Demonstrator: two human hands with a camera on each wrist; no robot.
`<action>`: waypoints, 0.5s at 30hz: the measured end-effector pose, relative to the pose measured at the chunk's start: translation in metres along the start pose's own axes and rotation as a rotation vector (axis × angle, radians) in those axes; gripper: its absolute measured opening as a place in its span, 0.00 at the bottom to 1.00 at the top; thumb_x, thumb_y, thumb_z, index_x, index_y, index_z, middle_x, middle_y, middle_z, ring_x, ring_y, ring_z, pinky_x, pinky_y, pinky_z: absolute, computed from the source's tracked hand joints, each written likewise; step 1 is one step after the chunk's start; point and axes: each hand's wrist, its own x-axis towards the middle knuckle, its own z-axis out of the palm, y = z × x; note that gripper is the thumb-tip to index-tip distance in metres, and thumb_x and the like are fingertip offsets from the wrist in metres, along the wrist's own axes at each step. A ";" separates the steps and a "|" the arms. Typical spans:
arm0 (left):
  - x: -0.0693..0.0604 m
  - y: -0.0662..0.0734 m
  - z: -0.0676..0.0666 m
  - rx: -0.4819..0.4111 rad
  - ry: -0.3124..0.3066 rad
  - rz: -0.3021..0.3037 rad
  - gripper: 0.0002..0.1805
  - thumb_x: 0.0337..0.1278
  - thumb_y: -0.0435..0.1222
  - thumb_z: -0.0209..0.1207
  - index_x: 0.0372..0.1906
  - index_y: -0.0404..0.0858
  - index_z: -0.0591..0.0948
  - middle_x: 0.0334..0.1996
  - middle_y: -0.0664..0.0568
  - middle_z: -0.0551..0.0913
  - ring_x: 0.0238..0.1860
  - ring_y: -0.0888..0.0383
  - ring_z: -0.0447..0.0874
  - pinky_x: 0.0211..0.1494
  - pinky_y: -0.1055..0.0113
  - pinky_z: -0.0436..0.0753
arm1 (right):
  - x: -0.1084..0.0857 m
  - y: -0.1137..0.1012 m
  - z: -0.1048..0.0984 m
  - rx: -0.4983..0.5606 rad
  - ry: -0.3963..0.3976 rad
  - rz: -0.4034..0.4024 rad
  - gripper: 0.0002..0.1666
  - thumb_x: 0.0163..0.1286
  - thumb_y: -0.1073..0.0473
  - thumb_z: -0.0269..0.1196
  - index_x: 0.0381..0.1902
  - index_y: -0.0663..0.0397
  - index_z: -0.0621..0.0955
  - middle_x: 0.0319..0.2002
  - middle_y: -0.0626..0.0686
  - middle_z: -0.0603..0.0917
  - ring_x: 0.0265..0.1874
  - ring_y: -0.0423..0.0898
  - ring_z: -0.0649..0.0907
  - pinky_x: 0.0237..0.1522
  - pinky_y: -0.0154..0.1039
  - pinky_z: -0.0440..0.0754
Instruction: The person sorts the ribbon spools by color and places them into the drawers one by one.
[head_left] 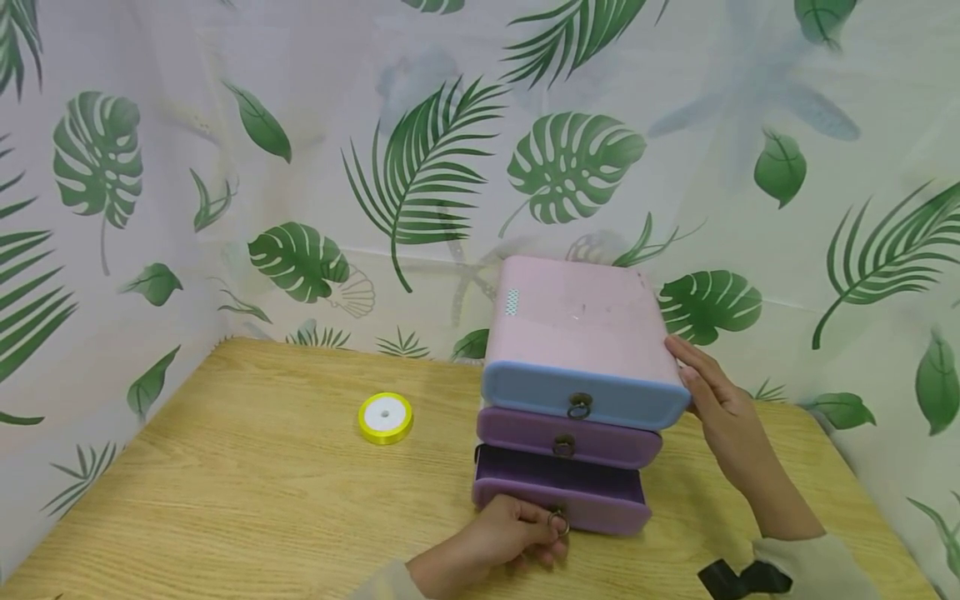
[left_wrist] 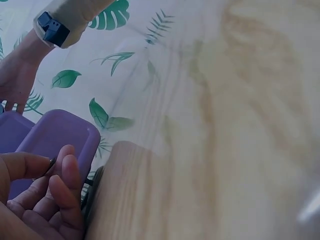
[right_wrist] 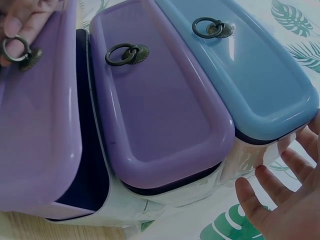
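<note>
A small three-drawer cabinet (head_left: 581, 312) with a pink top stands on the table. Its top drawer (head_left: 585, 396) has a blue front, and the middle drawer (head_left: 525, 429) a purple one; both look pushed in. The purple bottom drawer (head_left: 600, 510) is pulled partway out, with its dark inside showing. My left hand (head_left: 502, 533) pinches the metal ring pull (right_wrist: 15, 48) of that bottom drawer between thumb and finger. Against the cabinet's right side rests my right hand (head_left: 723, 417), its fingers (right_wrist: 275, 185) spread and fairly straight near the blue drawer.
A yellow-rimmed spool of ribbon (head_left: 386, 418) lies on the wooden table (head_left: 247, 467), left of the cabinet. Behind the table hangs a white cloth (head_left: 300, 183) printed with green leaves. A dark strap device (head_left: 742, 577) sits on the right wrist.
</note>
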 end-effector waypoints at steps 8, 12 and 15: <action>-0.014 -0.002 0.006 -0.024 0.000 -0.005 0.07 0.58 0.33 0.61 0.38 0.35 0.86 0.30 0.46 0.89 0.22 0.67 0.80 0.19 0.77 0.67 | 0.000 -0.002 0.001 -0.044 0.001 0.020 0.27 0.80 0.56 0.40 0.74 0.48 0.61 0.71 0.32 0.61 0.60 0.20 0.67 0.47 0.19 0.75; -0.022 -0.003 0.009 -0.045 -0.009 -0.010 0.08 0.59 0.33 0.60 0.38 0.34 0.86 0.30 0.46 0.89 0.25 0.66 0.81 0.19 0.76 0.66 | 0.000 -0.003 0.001 -0.040 0.001 0.015 0.27 0.80 0.56 0.40 0.74 0.48 0.61 0.71 0.32 0.61 0.60 0.20 0.67 0.47 0.18 0.75; -0.027 -0.005 0.012 -0.052 -0.009 -0.019 0.08 0.59 0.34 0.60 0.37 0.33 0.86 0.30 0.46 0.89 0.25 0.66 0.82 0.19 0.76 0.66 | 0.000 -0.003 0.000 -0.018 0.000 0.006 0.27 0.80 0.57 0.41 0.74 0.49 0.61 0.71 0.32 0.61 0.60 0.20 0.67 0.47 0.18 0.75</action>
